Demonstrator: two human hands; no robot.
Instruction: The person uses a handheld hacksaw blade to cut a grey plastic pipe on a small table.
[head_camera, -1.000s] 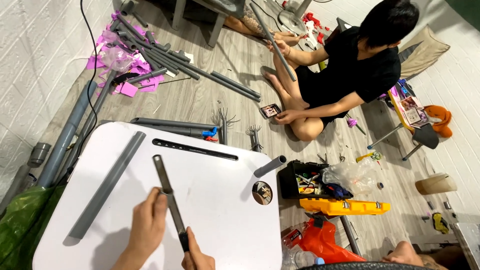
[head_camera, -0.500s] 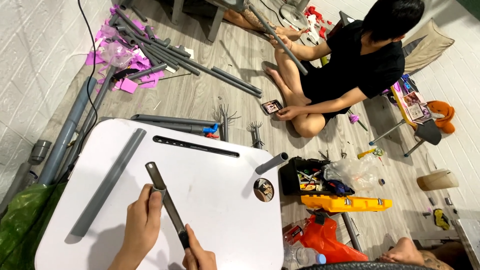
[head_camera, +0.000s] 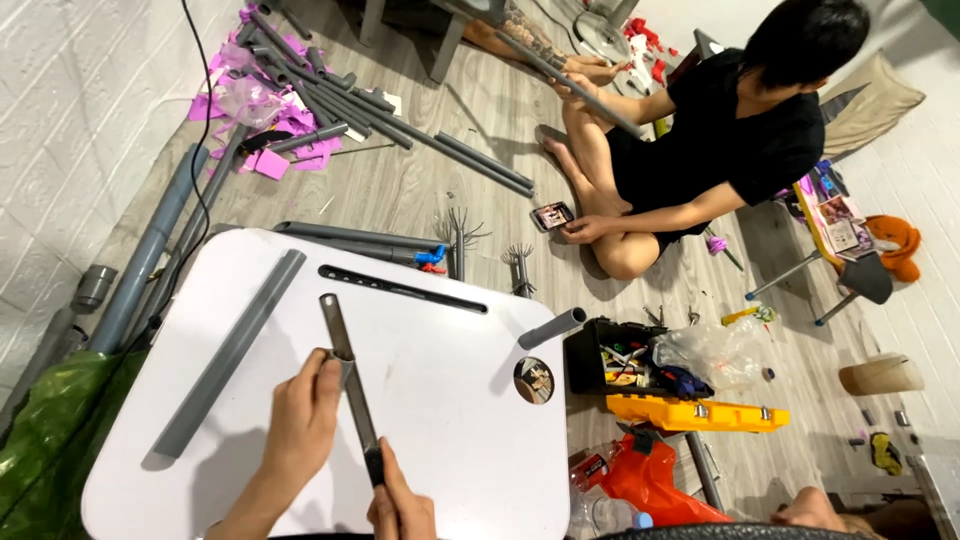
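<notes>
- The left hand (head_camera: 305, 415) is curled around the middle of a thin grey metal strip (head_camera: 347, 375).
- The right hand (head_camera: 400, 505) pinches the strip's dark lower end.
- The strip is long, flat and narrow, held just above the white worktop (head_camera: 450, 400).
- A grey pipe (head_camera: 230, 352) lies on the worktop, left of the strip.
- Another person (head_camera: 720, 140) sits on the floor beyond the worktop.

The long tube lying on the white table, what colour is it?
Grey; the tube shows in the head view.
</notes>
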